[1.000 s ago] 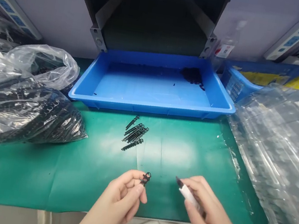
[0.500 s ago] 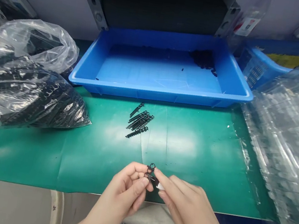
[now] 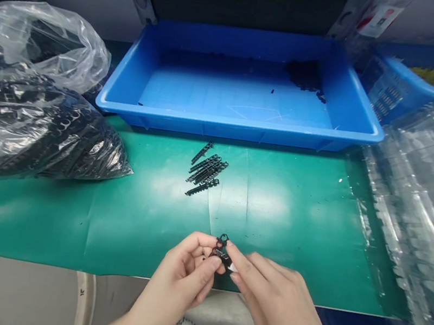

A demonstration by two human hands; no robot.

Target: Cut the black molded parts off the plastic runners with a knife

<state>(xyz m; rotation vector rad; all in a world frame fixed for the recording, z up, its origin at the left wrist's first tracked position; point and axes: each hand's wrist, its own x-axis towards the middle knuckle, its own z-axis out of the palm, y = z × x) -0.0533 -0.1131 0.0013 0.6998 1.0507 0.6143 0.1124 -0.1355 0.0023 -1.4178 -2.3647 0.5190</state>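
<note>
Near the front edge of the green mat, my left hand [image 3: 189, 271] pinches a small black plastic part with rings [image 3: 222, 242] between thumb and fingers. My right hand [image 3: 275, 287] meets it from the right, its index fingertip against the ringed part. Something small and white [image 3: 232, 267] shows at the right fingertips; I cannot make out what it is. The fingers hide much of the black part. Farther up the mat lies a loose pile of thin black toothed strips [image 3: 207, 171], several of them, with ring-shaped ends.
A blue tray [image 3: 239, 125] stands behind the strips, with a heap of black pieces [image 3: 305, 75] at its back right. To the left sits a clear bag of black parts [image 3: 49, 130]. Stacked clear plastic trays [image 3: 430, 218] occupy the right, before a blue basket [image 3: 393, 91].
The view has shifted slightly. Both hands stay together at the ringed part, which appears slightly turned, with more of its dark body showing above the left thumb.
</note>
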